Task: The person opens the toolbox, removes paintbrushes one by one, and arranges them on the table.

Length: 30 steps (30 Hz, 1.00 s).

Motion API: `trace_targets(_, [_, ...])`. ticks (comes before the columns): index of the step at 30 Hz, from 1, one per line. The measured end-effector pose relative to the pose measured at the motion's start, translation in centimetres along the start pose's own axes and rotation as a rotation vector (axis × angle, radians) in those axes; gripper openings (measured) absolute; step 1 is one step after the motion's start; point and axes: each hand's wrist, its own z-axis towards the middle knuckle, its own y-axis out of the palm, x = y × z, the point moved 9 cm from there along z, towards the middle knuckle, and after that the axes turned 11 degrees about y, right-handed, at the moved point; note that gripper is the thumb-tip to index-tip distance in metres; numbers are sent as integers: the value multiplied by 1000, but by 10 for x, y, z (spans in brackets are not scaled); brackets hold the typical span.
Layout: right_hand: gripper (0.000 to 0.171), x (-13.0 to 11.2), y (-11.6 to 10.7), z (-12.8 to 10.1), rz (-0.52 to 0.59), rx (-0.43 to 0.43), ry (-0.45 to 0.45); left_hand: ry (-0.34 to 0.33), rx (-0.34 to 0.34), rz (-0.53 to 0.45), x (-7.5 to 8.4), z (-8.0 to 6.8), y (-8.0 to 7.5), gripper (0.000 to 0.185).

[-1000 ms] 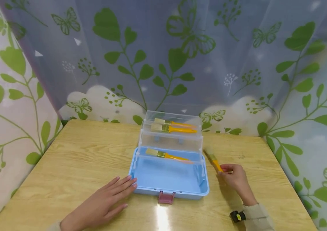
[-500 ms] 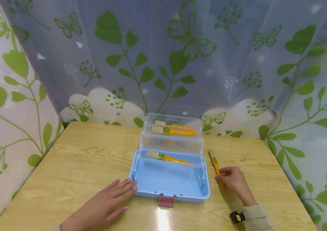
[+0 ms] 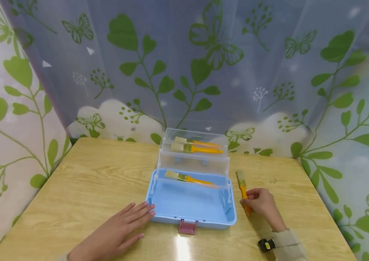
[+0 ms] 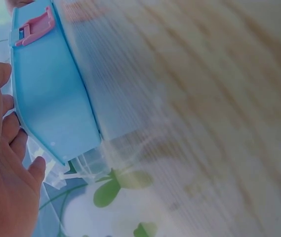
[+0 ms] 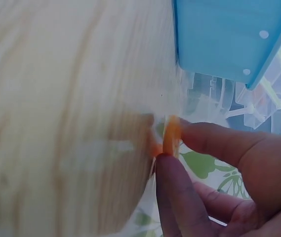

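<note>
A paintbrush (image 3: 241,181) with an orange handle and pale bristles is at the right side of the blue box (image 3: 184,220), its bristles pointing to the far side. My right hand (image 3: 262,203) pinches its handle (image 5: 172,136) between thumb and fingers; the brush lies on the table or very close to it. With straight fingers, my left hand (image 3: 116,230) touches the box's front left corner. The box's clear tiered trays (image 3: 192,163) are raised. Two brushes (image 3: 204,149) lie in the upper tray and one brush (image 3: 191,179) in the lower tray.
The wooden table (image 3: 106,170) extends around the box. A pink latch (image 3: 187,227) hangs at the box's front. Patterned curtains (image 3: 178,65) close off the back and both sides.
The right hand has drawn the brush slightly toward the near side, and the brush has turned flatter, showing its broad bristle face. The left hand holds its place at the box corner.
</note>
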Motion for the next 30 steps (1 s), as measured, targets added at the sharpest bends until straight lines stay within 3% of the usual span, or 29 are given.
trace_targets(10, [35,-2,1,-2,-8,10,-14,-25,2,-18,0,0,0,66])
trace_targets(21, [36,-4,2,-1,4,3,-18,-7,17,-4,0,1,-2,62])
trace_targets(30, [37,-12,-4,-15,-112,57,-114,-19,12,-8,-1,0,0,61])
